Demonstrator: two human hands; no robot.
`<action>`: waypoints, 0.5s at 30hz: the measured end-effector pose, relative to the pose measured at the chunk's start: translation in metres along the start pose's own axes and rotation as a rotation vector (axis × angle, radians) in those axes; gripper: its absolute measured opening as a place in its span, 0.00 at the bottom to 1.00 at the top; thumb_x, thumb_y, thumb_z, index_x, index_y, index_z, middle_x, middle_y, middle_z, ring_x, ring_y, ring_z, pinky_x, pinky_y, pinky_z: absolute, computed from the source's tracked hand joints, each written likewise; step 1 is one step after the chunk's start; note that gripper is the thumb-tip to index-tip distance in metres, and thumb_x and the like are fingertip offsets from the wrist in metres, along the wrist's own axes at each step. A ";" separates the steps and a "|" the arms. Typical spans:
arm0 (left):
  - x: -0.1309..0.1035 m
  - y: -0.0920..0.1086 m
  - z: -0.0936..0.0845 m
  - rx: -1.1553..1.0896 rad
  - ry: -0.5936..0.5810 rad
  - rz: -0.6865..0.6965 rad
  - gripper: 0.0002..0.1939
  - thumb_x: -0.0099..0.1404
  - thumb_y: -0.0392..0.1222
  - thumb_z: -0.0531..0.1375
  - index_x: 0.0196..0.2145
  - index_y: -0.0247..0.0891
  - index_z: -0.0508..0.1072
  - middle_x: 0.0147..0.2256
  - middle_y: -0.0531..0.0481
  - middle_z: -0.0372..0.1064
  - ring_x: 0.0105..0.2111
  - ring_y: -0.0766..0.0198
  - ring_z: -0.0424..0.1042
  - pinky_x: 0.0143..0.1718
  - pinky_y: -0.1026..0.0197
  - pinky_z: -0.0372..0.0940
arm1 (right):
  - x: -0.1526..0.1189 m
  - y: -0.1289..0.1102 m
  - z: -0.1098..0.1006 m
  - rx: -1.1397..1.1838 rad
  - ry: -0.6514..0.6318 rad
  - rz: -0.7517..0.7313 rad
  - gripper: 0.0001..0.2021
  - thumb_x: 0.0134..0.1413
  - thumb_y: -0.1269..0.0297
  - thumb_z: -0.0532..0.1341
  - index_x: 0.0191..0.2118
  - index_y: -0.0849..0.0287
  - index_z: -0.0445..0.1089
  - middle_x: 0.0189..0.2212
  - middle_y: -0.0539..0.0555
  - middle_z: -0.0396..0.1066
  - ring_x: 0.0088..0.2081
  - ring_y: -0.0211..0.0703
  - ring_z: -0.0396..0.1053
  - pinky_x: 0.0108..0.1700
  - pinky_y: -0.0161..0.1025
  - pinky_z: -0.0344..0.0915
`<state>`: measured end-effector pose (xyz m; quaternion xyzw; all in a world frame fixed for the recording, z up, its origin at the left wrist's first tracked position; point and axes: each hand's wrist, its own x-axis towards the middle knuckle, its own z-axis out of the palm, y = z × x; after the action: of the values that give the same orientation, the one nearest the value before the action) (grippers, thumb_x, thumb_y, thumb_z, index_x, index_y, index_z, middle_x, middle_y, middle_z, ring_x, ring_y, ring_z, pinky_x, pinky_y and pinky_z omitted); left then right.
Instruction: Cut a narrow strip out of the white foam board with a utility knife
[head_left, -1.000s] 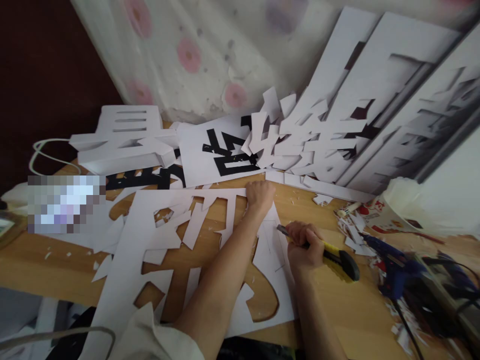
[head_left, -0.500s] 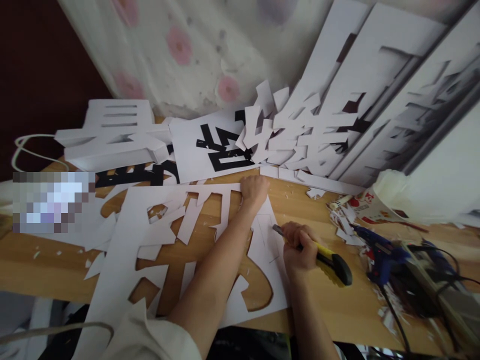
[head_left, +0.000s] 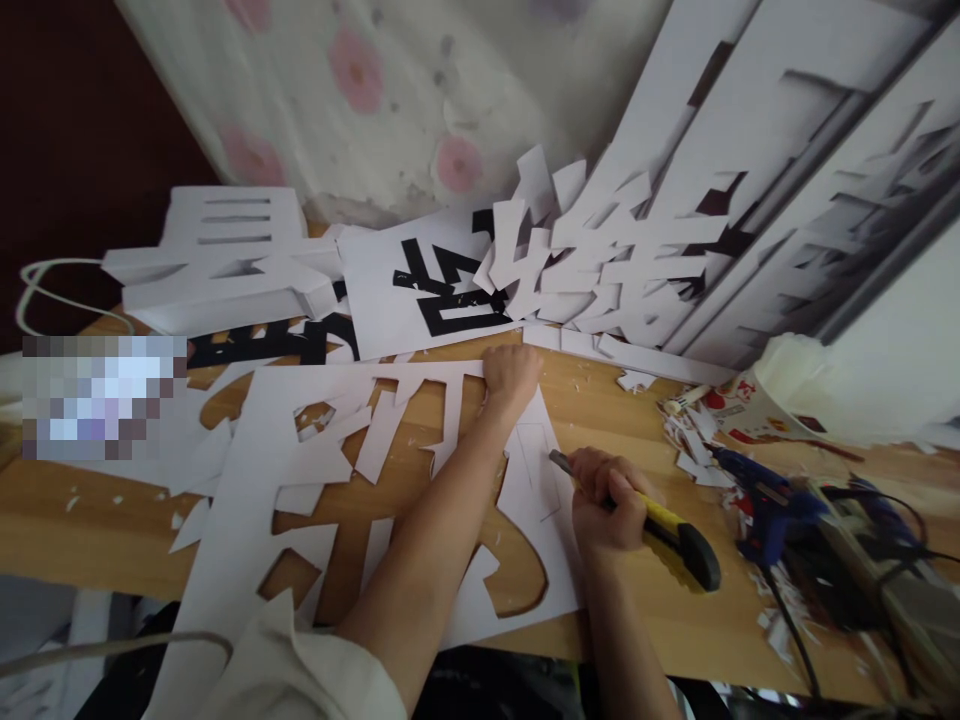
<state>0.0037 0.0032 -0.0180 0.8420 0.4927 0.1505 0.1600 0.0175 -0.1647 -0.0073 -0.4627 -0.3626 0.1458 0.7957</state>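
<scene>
Partly hidden: knife blade (head_left: 561, 463) under right hand (head_left: 611, 497).

Left arm stretched forward across the middle, forearm bare, sleeve bunched at the elbow; left hand (head_left: 511, 372) knuckles up, pressed flat. Right hand (head_left: 611, 498) nearer the body, fingers curled in a fist grip, wrist straight, forearm angled inward.

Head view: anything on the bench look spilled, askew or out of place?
Yes. Paper offcuts lie strewn over the wooden table, thickest beside the tipped paper cup and blue glue gun. Cut-out letter boards are piled crookedly at the back. The right hand grips the yellow utility knife.
</scene>
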 end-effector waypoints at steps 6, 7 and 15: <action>-0.001 0.000 -0.001 -0.009 -0.004 0.004 0.15 0.70 0.35 0.50 0.38 0.31 0.78 0.38 0.38 0.77 0.39 0.55 0.75 0.41 0.55 0.62 | -0.002 -0.001 -0.001 -0.007 -0.012 -0.012 0.15 0.45 0.68 0.55 0.14 0.56 0.49 0.13 0.44 0.44 0.18 0.34 0.46 0.26 0.38 0.49; -0.001 0.000 -0.001 -0.009 -0.005 0.003 0.15 0.70 0.35 0.51 0.38 0.31 0.78 0.38 0.37 0.77 0.39 0.55 0.75 0.41 0.55 0.62 | -0.003 -0.001 -0.001 -0.007 -0.013 -0.017 0.15 0.45 0.68 0.55 0.14 0.56 0.49 0.13 0.44 0.44 0.18 0.34 0.46 0.26 0.38 0.49; 0.001 0.000 0.000 -0.004 -0.012 -0.010 0.15 0.69 0.34 0.51 0.38 0.31 0.78 0.38 0.37 0.77 0.38 0.55 0.74 0.40 0.56 0.62 | -0.006 -0.004 -0.005 -0.009 -0.041 -0.015 0.16 0.46 0.67 0.55 0.14 0.56 0.49 0.13 0.44 0.45 0.18 0.34 0.46 0.25 0.38 0.49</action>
<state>0.0041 0.0038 -0.0182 0.8401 0.4957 0.1457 0.1654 0.0170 -0.1730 -0.0085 -0.4605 -0.3831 0.1476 0.7870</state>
